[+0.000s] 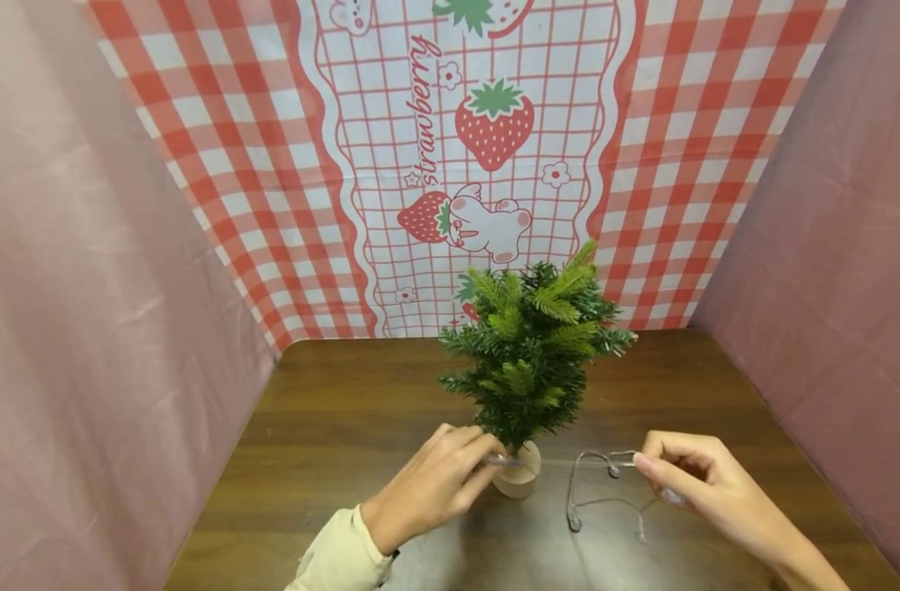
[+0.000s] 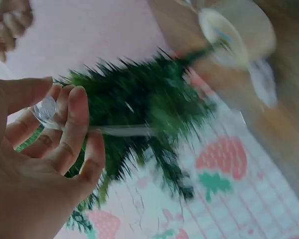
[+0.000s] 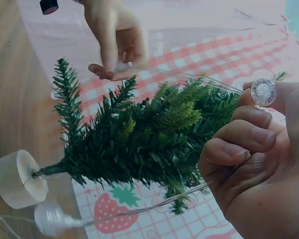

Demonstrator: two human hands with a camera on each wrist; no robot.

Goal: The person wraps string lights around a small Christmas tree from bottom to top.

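A small artificial Christmas tree (image 1: 527,353) stands upright on a round wooden base (image 1: 516,486). Just in front of its base, my left hand (image 1: 438,472) pinches a string of lights; the left wrist view has a clear bulb (image 2: 46,106) between thumb and fingers. To the right of the tree, my right hand (image 1: 708,484) pinches the wire near another clear bulb (image 3: 263,92), its other fingers curled. A stretch of wire runs between both hands. Part of the string light (image 1: 574,520) loops below the right hand, with several bulbs along it.
The brown wooden table (image 1: 331,410) carries the tree. Behind it rises a red-checked strawberry-print cloth (image 1: 390,205). Pink curtains (image 1: 125,287) hang on both sides.
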